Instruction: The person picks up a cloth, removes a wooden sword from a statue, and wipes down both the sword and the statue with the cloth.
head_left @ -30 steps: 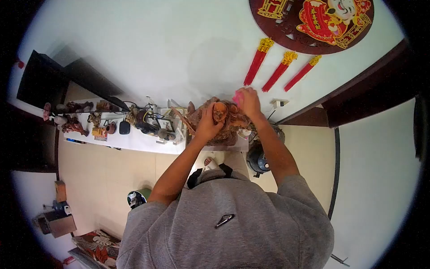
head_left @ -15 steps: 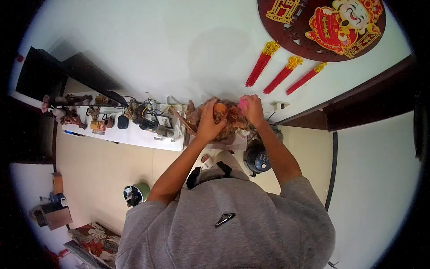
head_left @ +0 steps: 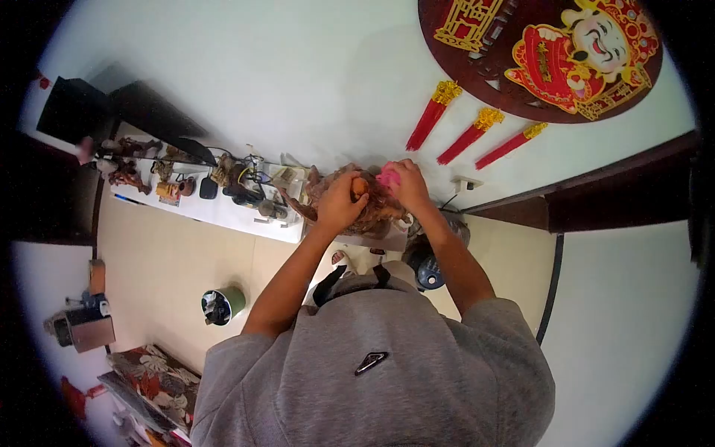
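A brown, knotted wood carving [head_left: 381,216] stands on a white surface in front of me. My left hand [head_left: 339,203] is wrapped round an orange-brown rounded part [head_left: 360,186] at the carving's upper left. At the carving's right side, my right hand [head_left: 408,186] is closed on a bright pink cloth [head_left: 388,177], which bunches out on the left of the fingers and lies against the wood.
A long white shelf [head_left: 231,217] on the left holds small carvings, cables and a black box-like item [head_left: 208,187]. A green bin [head_left: 234,299] stands on the floor. Red tassels [head_left: 467,138] hang from a round wall plaque [head_left: 484,63]. A dark-blue container [head_left: 430,274] is below my right arm.
The pink cloth and my right hand have moved left and inward onto the carving. My left hand stays at the rounded part. The whole view has shifted slightly.
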